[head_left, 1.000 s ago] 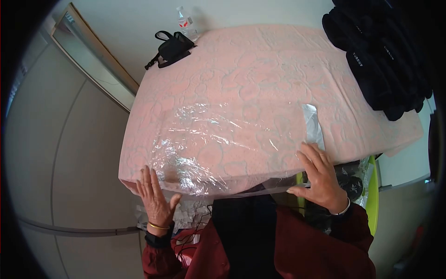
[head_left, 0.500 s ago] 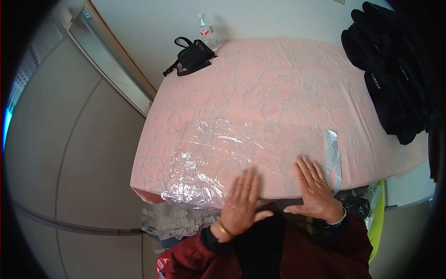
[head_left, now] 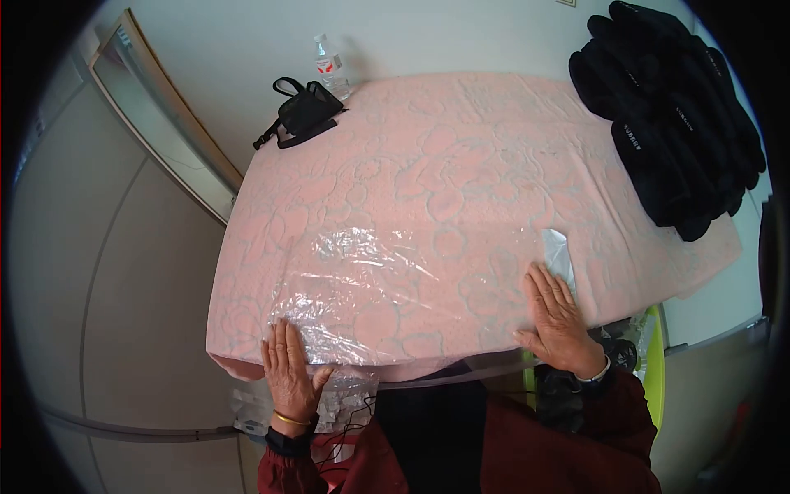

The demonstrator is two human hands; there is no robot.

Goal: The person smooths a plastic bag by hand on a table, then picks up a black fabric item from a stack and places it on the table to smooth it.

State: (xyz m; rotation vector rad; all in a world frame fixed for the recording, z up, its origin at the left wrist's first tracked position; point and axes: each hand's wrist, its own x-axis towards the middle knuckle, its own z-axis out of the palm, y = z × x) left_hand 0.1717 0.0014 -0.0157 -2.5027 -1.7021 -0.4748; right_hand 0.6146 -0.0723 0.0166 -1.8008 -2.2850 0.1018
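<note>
A clear plastic bag (head_left: pixel 387 280) lies flat on the pink patterned cloth that covers the table (head_left: pixel 461 165), its near edge hanging slightly over the front. Shiny creases run across its left half, and a silvery-white strip (head_left: pixel 559 257) marks its right end. My left hand (head_left: pixel 290 366) rests flat on the bag's near left corner, fingers stretched out. On the right side, my right hand (head_left: pixel 559 323) lies palm down near the strip, fingers extended and thumb apart. Neither hand grips anything.
Black padded items with white lettering (head_left: pixel 671 123) are piled at the back right. A small black bag (head_left: pixel 304 114) and a plastic bottle (head_left: pixel 331 67) stand at the back left. Below the front edge are crumpled clear plastic (head_left: pixel 346 403) and a green bin (head_left: pixel 654 370).
My left hand has slid left from the middle of the bag to its left corner. My right hand stays near the strip. The whole view has shifted somewhat.
</note>
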